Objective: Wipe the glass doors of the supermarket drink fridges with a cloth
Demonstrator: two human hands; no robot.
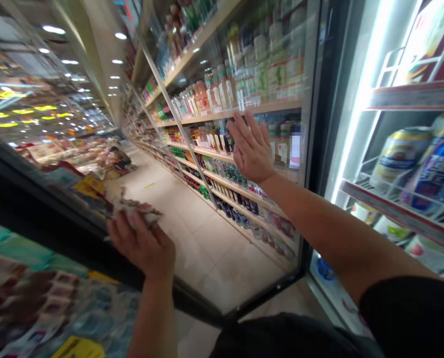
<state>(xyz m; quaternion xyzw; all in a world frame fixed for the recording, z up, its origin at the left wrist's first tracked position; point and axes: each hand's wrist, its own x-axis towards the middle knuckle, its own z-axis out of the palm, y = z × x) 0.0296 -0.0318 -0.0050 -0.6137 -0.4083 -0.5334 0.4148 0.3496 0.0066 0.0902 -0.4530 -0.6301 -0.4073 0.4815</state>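
Palm forward and fingers stretched, my right hand (252, 149) lies flat against the clear pane of a glass door (207, 278); nothing is in it. Lower left, the fingers of my left hand (143, 243) curl over the dark door frame (61, 238). At their tips is what looks like a crumpled brown-and-white cloth (140, 206), blurred and partly hidden by the fingers. Through the glass, shelves of bottles (207, 94) show behind my right hand.
At right stands a lit fridge with wire racks (404, 199) of cans (401, 154). Packs with yellow labels (78, 348) lie at lower left. Along the tiled aisle (162, 184), a person (119, 159) is low down near the produce displays in the distance.
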